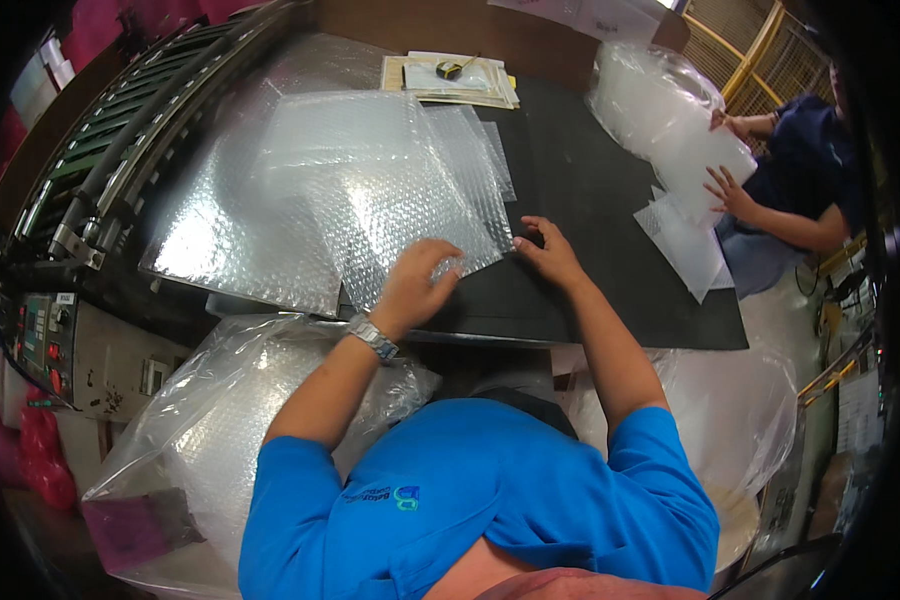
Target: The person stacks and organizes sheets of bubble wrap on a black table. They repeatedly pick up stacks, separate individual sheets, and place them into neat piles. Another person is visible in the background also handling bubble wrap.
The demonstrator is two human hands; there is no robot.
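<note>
Clear bubble-wrap sheets (370, 190) lie in an overlapping, fanned pile on the black table (590, 190). My left hand (420, 285), with a metal watch at the wrist, rests on the near edge of the top sheet, fingers curved and apart. At that pile's right-hand corner is my right hand (552, 254), its thumb and fingers spread beside the edge. Neither hand visibly grips a sheet. Whether the right thumb touches the corner is too small to tell.
At the right, a co-worker's hands (735, 195) handle more translucent sheets (685, 245). A tape measure (448, 71) lies on papers (480, 88) at the back. A roller machine (120, 150) and control box (45, 335) stand left. Bagged bubble wrap (220, 410) sits below the table.
</note>
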